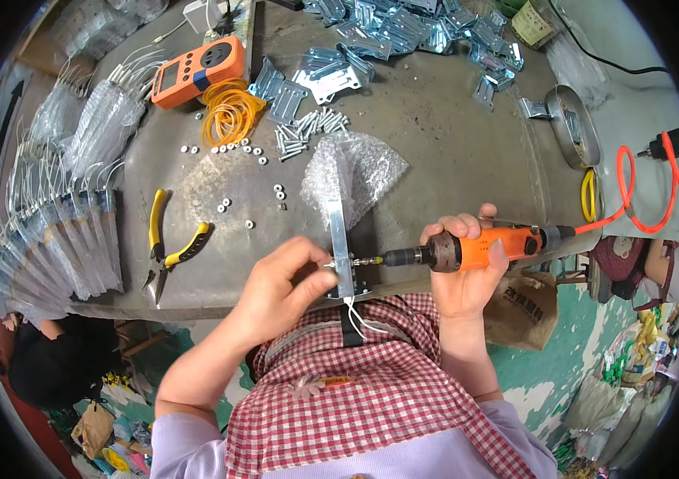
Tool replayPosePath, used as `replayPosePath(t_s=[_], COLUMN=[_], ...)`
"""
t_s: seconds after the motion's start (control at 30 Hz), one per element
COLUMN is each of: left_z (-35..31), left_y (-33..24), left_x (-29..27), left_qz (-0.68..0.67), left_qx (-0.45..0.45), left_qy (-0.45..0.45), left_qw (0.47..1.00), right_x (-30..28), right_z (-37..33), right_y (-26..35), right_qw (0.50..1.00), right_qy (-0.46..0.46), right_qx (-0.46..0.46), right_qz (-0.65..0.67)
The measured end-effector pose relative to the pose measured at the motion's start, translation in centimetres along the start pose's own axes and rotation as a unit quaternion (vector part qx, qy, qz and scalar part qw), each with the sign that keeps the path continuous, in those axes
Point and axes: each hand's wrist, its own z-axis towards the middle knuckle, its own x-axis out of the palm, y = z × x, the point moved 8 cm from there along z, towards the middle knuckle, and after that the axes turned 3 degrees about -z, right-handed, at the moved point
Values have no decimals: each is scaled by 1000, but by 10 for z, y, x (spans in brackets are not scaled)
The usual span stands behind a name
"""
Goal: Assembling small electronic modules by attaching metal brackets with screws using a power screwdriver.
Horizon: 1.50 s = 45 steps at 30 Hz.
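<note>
My right hand [467,267] is wrapped round an orange electric screwdriver [483,249], held level with its bit pointing left. The bit's tip meets the side of a narrow metal bar [339,239] that stands out from the table's front edge, with two white wires [355,313] hanging at its near end. On the bar's other side, my left hand [292,279] pinches a small piece at the bar, mostly hidden by the fingertips. Bubble wrap [355,172] covers the far end of the bar.
Yellow-handled pliers [165,239] lie left. Beyond are small nuts [224,203], screws [307,132], yellow rubber bands [229,112], an orange meter [200,72] and piled metal brackets [403,32]. Wired strips [76,239] line the left edge. A metal dish [571,128] and coiled orange cord [631,191] are right.
</note>
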Motion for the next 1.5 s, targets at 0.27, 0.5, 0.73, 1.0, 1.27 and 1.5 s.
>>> replayPosePath(t_s=[0.27,0.5,0.73,1.0,1.27,1.5], left_z=[12,13,10,2,32,10], left_y=[-19,-15,-21,-23,-20,-69], left_x=[24,22,22,-23,-23,-12], left_qz=[218,191,159,190,127,27], left_qx=[57,26,1,32,99,320], left_qy=[176,177,124,-82,-117,-148], left_qw=[958,965,979,978,980,935], right_x=[-3,-3,-1,-15,41,58], right_z=[3,4,7,74,24,-20], right_y=[-3,-5,-8,103,72,-72], right_qw=[999,999,999,916,492,850], right_qy=[39,26,-28,-127,-42,185], right_qx=[-1,7,29,-94,-295,41], right_qz=[36,32,-4,-369,-818,-492])
